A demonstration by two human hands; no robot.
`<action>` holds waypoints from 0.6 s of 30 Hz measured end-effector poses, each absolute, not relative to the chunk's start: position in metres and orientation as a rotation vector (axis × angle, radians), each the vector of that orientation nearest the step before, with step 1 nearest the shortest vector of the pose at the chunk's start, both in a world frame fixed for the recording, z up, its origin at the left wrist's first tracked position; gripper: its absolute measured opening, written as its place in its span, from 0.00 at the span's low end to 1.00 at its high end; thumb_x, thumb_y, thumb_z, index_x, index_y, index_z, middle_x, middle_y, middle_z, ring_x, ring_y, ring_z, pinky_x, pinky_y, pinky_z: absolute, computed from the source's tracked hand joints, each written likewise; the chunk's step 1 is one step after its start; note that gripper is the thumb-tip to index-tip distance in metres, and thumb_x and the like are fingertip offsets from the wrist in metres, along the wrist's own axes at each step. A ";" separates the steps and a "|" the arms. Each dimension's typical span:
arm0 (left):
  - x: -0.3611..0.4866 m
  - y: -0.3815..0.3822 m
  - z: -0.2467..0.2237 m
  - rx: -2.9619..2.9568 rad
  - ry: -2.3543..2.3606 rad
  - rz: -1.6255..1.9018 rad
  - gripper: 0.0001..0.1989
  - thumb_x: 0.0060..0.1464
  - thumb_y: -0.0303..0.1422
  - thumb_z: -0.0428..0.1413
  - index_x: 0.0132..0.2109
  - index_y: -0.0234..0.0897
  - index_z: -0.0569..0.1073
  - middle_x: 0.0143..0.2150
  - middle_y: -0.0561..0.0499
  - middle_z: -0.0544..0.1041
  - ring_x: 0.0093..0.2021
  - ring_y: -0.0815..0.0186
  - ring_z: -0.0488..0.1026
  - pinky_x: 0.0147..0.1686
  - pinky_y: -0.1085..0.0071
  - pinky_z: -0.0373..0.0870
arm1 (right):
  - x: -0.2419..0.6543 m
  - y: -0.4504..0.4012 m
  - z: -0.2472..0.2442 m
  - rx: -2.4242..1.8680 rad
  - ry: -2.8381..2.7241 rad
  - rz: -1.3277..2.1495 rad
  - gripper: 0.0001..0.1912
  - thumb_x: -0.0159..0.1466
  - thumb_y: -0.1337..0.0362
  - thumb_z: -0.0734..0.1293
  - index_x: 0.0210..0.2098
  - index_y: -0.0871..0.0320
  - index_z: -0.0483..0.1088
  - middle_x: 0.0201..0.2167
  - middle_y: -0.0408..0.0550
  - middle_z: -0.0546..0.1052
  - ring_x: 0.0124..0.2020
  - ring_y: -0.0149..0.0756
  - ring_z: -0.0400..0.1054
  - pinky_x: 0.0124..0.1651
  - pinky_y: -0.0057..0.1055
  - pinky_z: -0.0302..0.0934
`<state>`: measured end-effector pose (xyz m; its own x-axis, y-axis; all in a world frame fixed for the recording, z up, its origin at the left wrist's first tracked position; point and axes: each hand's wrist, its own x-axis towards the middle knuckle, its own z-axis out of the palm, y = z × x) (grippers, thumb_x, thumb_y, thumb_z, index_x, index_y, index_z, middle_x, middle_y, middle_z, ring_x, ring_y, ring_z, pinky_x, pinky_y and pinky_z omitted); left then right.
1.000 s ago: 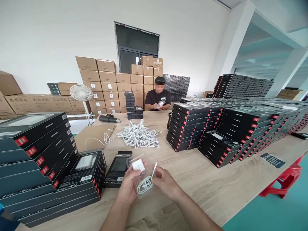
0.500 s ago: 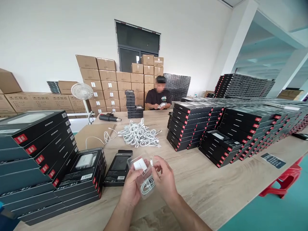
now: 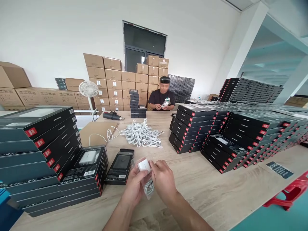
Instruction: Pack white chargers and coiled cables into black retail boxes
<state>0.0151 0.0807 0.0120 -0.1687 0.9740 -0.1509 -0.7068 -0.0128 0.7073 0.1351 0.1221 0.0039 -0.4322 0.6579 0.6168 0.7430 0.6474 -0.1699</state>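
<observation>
My left hand (image 3: 134,185) grips a clear plastic tray (image 3: 147,192) from its left side, the thumb lying over the front. In the tray's upper part sits a white charger (image 3: 143,165). A coiled white charging cable (image 3: 149,187) lies in the lower part. My right hand (image 3: 164,175) is closed at the tray's right edge, its fingertips pinching the cable's end beside the charger; the plug itself is mostly hidden by the fingers. Left of the tray, a black box (image 3: 120,166) with a dark window rests on the table.
Beyond the tray lies a heap of white cables (image 3: 141,134). Stacked black boxes stand at left (image 3: 53,141) and right (image 3: 192,128). A heat gun (image 3: 113,115) lies on the far left of the table. Across it sits a person (image 3: 161,98) holding a clear package.
My right hand has pushed the cable's end in against the charger side of the tray, covering the plug. The tray is turned slightly. The view has shifted a little left.
</observation>
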 end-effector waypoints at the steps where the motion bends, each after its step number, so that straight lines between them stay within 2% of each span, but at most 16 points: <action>1: 0.014 0.081 0.011 0.448 0.779 1.566 0.40 0.35 0.28 0.70 0.59 0.40 0.69 0.37 0.51 0.83 0.36 0.63 0.79 0.40 0.70 0.73 | 0.134 0.123 0.004 -1.093 -2.229 -0.192 0.19 0.63 0.76 0.63 0.51 0.58 0.75 0.31 0.52 0.75 0.36 0.44 0.66 0.35 0.35 0.60; 4: 0.012 0.082 0.007 0.422 0.769 1.549 0.42 0.34 0.26 0.70 0.60 0.40 0.69 0.38 0.51 0.83 0.37 0.63 0.79 0.43 0.69 0.73 | 0.135 0.127 0.009 -1.056 -2.299 -0.187 0.18 0.62 0.76 0.64 0.49 0.58 0.76 0.31 0.52 0.74 0.35 0.43 0.65 0.35 0.35 0.60; 9: 0.010 0.082 0.003 0.411 0.687 1.555 0.36 0.37 0.25 0.69 0.56 0.40 0.73 0.41 0.49 0.83 0.43 0.60 0.80 0.49 0.67 0.73 | 0.153 0.130 0.021 -0.976 -2.260 -0.043 0.16 0.64 0.71 0.66 0.46 0.48 0.79 0.37 0.50 0.72 0.40 0.41 0.64 0.40 0.35 0.60; 12: 0.012 0.079 0.003 0.395 0.657 1.561 0.31 0.37 0.23 0.68 0.52 0.38 0.75 0.42 0.47 0.83 0.44 0.60 0.80 0.50 0.66 0.73 | 0.164 0.127 0.021 -0.952 -2.253 0.003 0.17 0.67 0.68 0.65 0.50 0.44 0.77 0.38 0.50 0.71 0.41 0.41 0.64 0.43 0.36 0.60; 18: 0.015 0.077 0.003 0.363 0.704 1.577 0.26 0.37 0.22 0.66 0.48 0.37 0.77 0.39 0.48 0.84 0.39 0.60 0.81 0.47 0.66 0.75 | 0.170 0.122 0.009 -0.885 -2.268 0.044 0.21 0.68 0.68 0.63 0.59 0.45 0.71 0.39 0.49 0.74 0.43 0.40 0.67 0.46 0.36 0.63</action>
<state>0.0145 0.0767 0.0026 -0.1421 0.9748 -0.1722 -0.7792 -0.0028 0.6268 0.1698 0.1223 0.0091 -0.5275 0.6080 0.5934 0.5846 0.7666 -0.2657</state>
